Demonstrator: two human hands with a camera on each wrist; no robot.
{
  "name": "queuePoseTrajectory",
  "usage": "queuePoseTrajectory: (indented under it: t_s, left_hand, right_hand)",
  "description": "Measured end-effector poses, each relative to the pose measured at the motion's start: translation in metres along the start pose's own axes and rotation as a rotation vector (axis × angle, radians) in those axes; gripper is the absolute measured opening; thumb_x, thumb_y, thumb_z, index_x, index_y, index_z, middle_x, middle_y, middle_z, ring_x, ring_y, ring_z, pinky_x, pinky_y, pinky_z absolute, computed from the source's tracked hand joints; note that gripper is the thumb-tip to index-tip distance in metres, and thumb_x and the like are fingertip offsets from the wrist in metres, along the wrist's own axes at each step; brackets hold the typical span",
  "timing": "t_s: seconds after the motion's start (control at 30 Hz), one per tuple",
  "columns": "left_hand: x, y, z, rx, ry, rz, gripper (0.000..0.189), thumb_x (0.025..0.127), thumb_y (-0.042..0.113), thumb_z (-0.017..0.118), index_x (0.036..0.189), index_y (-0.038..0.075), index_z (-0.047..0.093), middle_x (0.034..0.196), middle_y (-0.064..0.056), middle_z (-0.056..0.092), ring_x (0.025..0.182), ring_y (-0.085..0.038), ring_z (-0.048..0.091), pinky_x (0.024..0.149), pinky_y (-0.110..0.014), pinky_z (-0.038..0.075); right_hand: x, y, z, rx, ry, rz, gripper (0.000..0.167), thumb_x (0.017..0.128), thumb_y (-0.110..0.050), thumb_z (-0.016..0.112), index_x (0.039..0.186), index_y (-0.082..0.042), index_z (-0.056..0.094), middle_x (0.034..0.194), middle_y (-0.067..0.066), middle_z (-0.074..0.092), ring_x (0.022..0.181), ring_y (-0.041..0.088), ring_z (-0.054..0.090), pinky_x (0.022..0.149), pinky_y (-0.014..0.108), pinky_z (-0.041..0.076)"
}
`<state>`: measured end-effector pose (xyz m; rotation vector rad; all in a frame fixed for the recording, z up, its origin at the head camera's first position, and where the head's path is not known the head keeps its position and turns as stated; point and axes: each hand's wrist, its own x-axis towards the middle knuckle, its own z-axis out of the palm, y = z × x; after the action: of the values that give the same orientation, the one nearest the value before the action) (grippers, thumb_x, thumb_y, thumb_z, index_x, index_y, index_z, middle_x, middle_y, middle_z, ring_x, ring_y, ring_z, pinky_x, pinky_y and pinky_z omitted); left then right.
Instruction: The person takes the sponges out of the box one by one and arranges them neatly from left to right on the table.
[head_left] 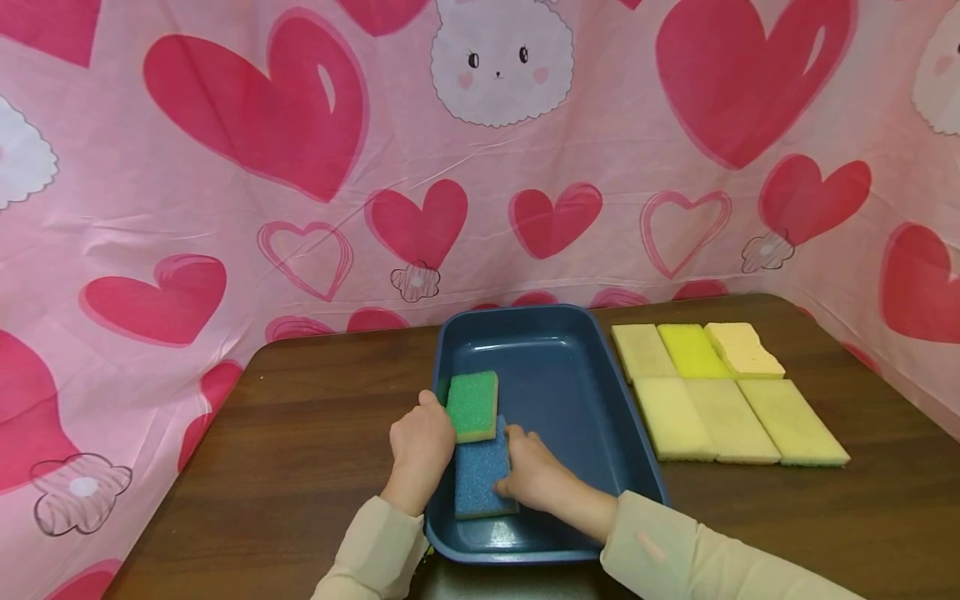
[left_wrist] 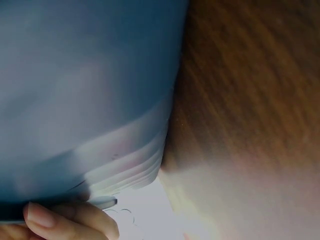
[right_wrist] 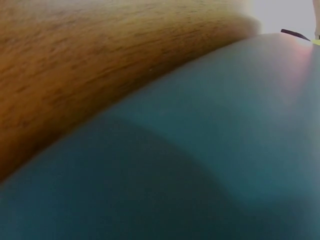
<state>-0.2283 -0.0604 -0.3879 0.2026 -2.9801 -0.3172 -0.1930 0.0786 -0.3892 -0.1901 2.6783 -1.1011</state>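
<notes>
A dark blue rectangular tray (head_left: 555,400) stands on the table. Inside, along its left wall, are a green sponge (head_left: 472,404) and a blue sponge (head_left: 478,475). The green one lies farther away and covers part of the blue one's far end. My left hand (head_left: 422,446) grips the tray's left rim; in the left wrist view its curled fingers (left_wrist: 70,222) are at that rim. With thumb and fingers, my right hand (head_left: 543,475) holds the blue sponge by its right side. The right wrist view shows only the tray wall (right_wrist: 200,150) and wood, no hand.
Several pale yellow sponges (head_left: 731,421) lie in two rows on the brown wooden table (head_left: 322,417), right of the tray. Among them are a bright yellow sponge (head_left: 692,350) and one with a ragged edge (head_left: 744,348). A pink heart-patterned cloth (head_left: 480,158) hangs behind.
</notes>
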Motion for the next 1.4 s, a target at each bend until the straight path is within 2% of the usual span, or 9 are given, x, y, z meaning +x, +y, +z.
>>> queuePoseTrajectory:
  t_s: [0.13,0.33,0.47,0.67,0.77,0.9,1.0,1.17,1.4]
  left_hand:
    - [0.000,0.000,0.000,0.006,0.002,0.000,0.008,0.093,0.006,0.046,0.087,0.002,0.047,0.066,-0.015,0.061,0.058,-0.028,0.062,0.055,-0.039,0.049]
    - [0.000,0.000,0.001,0.009,0.009,0.001,0.008,0.093,0.006,0.047,0.086,0.002,0.047,0.064,-0.015,0.060,0.056,-0.027,0.061,0.054,-0.038,0.049]
    - [0.000,0.000,0.001,0.013,0.012,0.001,0.009,0.094,0.005,0.045,0.085,0.002,0.047,0.061,-0.014,0.058,0.054,-0.027,0.059,0.053,-0.038,0.047]
    - [-0.001,0.001,0.000,0.003,-0.003,-0.009,0.008,0.093,0.007,0.048,0.087,0.001,0.047,0.063,-0.014,0.059,0.055,-0.026,0.060,0.053,-0.037,0.049]
    - [-0.001,0.001,0.000,0.003,-0.006,-0.010,0.009,0.093,0.007,0.049,0.087,0.001,0.047,0.063,-0.014,0.059,0.055,-0.026,0.060,0.053,-0.037,0.049]
    - [-0.001,0.001,0.000,0.012,0.007,-0.002,0.008,0.094,0.005,0.046,0.086,0.002,0.047,0.063,-0.014,0.059,0.055,-0.027,0.060,0.053,-0.038,0.048]
    - [0.000,0.001,0.001,0.016,0.005,0.002,0.009,0.094,0.005,0.044,0.087,0.002,0.047,0.062,-0.014,0.057,0.055,-0.027,0.059,0.053,-0.037,0.047]
    - [-0.001,0.001,0.001,0.027,0.007,0.004,0.009,0.095,0.005,0.044,0.087,0.002,0.047,0.058,-0.013,0.055,0.052,-0.025,0.057,0.051,-0.036,0.045]
    - [-0.002,0.002,0.001,0.030,0.042,0.008,0.010,0.094,0.005,0.046,0.084,0.003,0.047,0.059,-0.014,0.056,0.052,-0.026,0.058,0.051,-0.037,0.047]
  right_hand:
    - [0.001,0.000,-0.002,0.004,-0.002,-0.010,0.074,0.070,-0.002,0.076,0.132,0.012,0.039,0.112,0.029,0.059,0.105,0.039,0.057,0.084,0.049,0.048]
    - [0.000,0.001,-0.007,0.055,-0.007,-0.012,0.074,0.067,0.004,0.072,0.133,0.010,0.039,0.104,0.023,0.064,0.082,0.026,0.057,0.067,0.038,0.047]
    - [0.000,0.001,-0.008,0.052,-0.012,-0.002,0.075,0.066,0.003,0.073,0.133,0.008,0.040,0.103,0.021,0.064,0.078,0.024,0.053,0.065,0.035,0.045]
    - [0.000,0.002,-0.009,0.067,-0.036,0.027,0.079,0.066,0.002,0.073,0.136,0.007,0.037,0.092,0.015,0.061,0.070,0.022,0.049,0.059,0.032,0.039]
    - [-0.001,0.002,-0.010,0.079,-0.045,0.033,0.080,0.067,0.001,0.074,0.137,0.007,0.036,0.093,0.015,0.062,0.069,0.022,0.050,0.058,0.031,0.039]
    - [-0.003,0.003,-0.012,0.102,-0.049,0.038,0.082,0.068,-0.002,0.076,0.138,0.007,0.034,0.102,0.020,0.065,0.083,0.026,0.061,0.063,0.035,0.046]
    - [-0.004,0.004,-0.013,0.141,-0.052,0.040,0.080,0.071,-0.002,0.075,0.138,0.008,0.034,0.100,0.020,0.066,0.088,0.028,0.064,0.068,0.037,0.049]
    - [-0.006,0.004,-0.016,0.195,-0.071,0.049,0.074,0.076,-0.001,0.073,0.138,0.008,0.034,0.089,0.014,0.065,0.079,0.022,0.063,0.068,0.035,0.050]
    - [-0.010,0.001,-0.021,0.188,-0.047,0.059,0.070,0.075,-0.002,0.074,0.136,0.005,0.040,0.084,0.010,0.063,0.072,0.018,0.058,0.062,0.031,0.046]
